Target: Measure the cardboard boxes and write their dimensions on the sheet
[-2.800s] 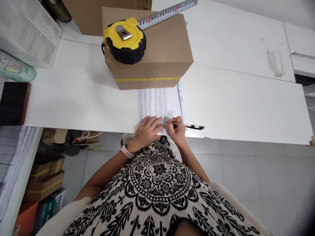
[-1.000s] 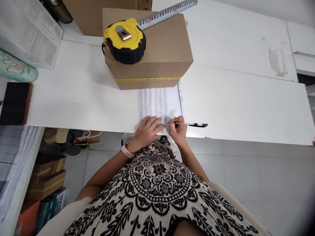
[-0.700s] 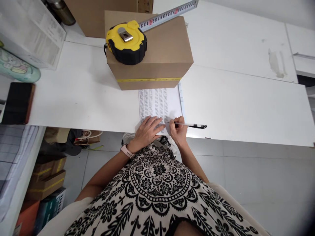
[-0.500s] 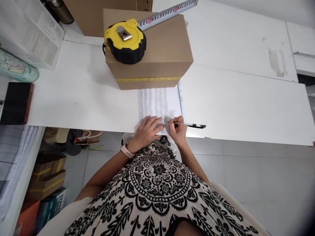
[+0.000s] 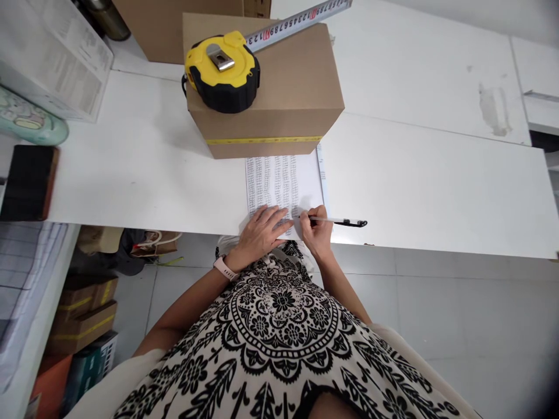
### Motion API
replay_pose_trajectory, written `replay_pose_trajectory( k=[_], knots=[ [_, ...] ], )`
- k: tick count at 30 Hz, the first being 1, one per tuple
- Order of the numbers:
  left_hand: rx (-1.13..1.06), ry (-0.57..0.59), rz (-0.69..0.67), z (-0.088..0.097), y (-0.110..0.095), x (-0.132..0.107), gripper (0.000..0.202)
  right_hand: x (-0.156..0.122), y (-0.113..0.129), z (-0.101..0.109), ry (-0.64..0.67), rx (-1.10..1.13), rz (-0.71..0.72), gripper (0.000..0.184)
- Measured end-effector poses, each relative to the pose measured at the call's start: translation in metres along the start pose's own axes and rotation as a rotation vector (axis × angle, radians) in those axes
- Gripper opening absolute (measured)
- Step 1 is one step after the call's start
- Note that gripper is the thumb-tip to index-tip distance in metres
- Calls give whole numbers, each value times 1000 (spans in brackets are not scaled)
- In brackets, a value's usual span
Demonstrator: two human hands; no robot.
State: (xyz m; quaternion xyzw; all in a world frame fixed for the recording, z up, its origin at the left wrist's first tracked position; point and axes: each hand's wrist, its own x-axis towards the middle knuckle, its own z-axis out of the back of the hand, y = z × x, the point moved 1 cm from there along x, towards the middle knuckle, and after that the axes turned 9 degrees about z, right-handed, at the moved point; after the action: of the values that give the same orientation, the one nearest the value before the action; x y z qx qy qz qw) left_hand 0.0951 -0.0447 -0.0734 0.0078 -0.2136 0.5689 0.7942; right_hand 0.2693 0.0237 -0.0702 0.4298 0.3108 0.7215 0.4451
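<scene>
A white sheet of paper with columns of small dark writing lies at the table's near edge. My left hand rests flat on its lower left part, fingers spread, holding nothing. In my right hand a pen is pinched between the fingers, its tip down at the paper beside the rightmost written column. The pen's dark clip end points right. The far end of the sheet passes under or behind a brown cardboard box, so its top is hidden.
On the box sits a yellow and black tape measure with its blade drawn out to the right. A dark phone-like block, a mint-green case and a white carton stand at the left. Cardboard boxes are stacked below.
Almost nothing differs. The pen's rear end has shifted very slightly to the right; both hands stay in place on the paper.
</scene>
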Motion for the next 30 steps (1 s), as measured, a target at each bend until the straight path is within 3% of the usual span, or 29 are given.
replay_pose_trajectory(
  k=[16,24,30],
  knots=[
    [-8,5,11,0,0,0,40,0,1,-1,-17,1,-11,23],
    [-15,26,18,2,0,1,41,3,-2,7,1,-2,-112,21],
    [-17,11,13,0,0,0,41,2,-6,4,2,13,-65,23]
  ],
)
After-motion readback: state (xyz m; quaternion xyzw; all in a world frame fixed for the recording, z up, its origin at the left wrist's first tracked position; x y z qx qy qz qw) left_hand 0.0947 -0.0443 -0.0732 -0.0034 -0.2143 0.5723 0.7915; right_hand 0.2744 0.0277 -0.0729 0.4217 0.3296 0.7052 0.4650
